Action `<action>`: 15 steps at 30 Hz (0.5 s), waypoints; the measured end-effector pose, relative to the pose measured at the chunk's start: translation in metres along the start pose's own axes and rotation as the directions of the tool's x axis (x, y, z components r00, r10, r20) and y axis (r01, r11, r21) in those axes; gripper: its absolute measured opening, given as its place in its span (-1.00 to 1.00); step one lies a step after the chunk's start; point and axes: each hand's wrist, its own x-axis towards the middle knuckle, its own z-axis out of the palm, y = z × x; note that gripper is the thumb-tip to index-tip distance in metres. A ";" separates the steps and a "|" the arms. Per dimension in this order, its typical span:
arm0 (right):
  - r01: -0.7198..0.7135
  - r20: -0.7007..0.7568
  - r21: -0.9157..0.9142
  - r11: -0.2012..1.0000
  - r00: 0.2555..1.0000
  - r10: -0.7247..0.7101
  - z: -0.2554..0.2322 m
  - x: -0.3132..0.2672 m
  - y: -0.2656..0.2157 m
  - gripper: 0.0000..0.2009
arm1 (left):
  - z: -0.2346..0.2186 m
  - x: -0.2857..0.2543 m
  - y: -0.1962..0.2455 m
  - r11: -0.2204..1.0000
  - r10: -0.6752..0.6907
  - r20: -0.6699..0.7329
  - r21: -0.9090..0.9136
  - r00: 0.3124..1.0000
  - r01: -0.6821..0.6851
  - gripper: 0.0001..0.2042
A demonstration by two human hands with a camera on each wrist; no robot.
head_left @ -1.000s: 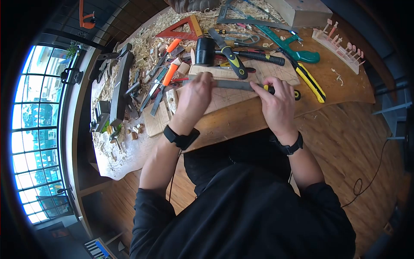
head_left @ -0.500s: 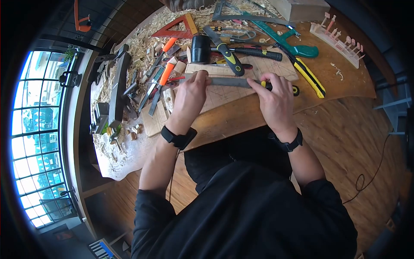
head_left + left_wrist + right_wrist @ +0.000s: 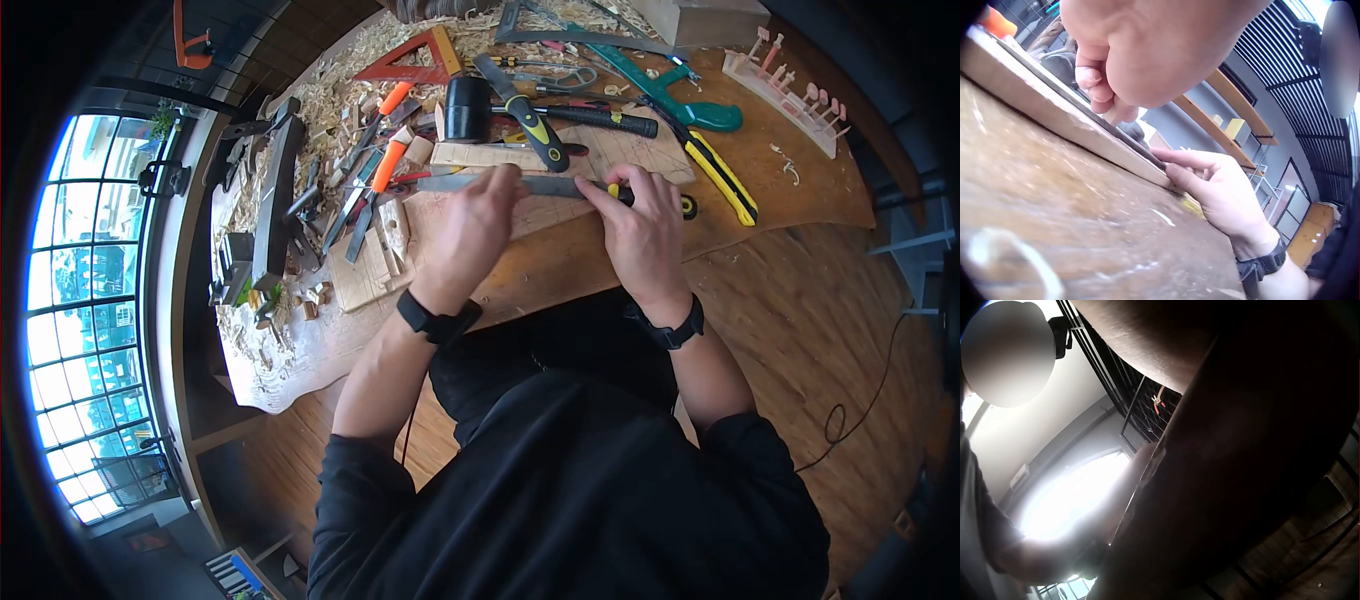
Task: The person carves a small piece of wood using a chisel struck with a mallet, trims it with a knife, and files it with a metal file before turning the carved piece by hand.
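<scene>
A flat metal file (image 3: 550, 187) lies along the wooden board (image 3: 510, 228) near the table's front edge. My right hand (image 3: 645, 240) holds its black and yellow handle (image 3: 689, 207), with the thumb at the base of the blade. Over the middle of the file, my left hand (image 3: 475, 230) has its fingers bent down and pinches a small pale wooden piece (image 3: 1110, 117) against the blade. Most of that piece is hidden by the fingers. Beyond the file lie a black rubber mallet (image 3: 467, 110) and a black and yellow-green handled tool (image 3: 535, 130).
A yellow utility knife (image 3: 722, 185) lies right of the board. Orange-handled chisels (image 3: 390, 165), a hand plane (image 3: 278, 205) and wood shavings (image 3: 335, 85) crowd the left side. At the back are a red square (image 3: 415, 62), a green-handled saw (image 3: 710, 117) and a rack of small pieces (image 3: 785, 100).
My left hand drew slightly left, then slid right along the file, uncovering the blade's left end. The right hand and the file stay nearly in place.
</scene>
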 end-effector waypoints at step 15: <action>-0.009 0.003 0.014 1.000 1.000 0.009 -0.001 0.000 0.000 -0.66 | 0.013 0.006 0.000 0.999 0.034 0.008 0.007 0.999 -0.034 -0.89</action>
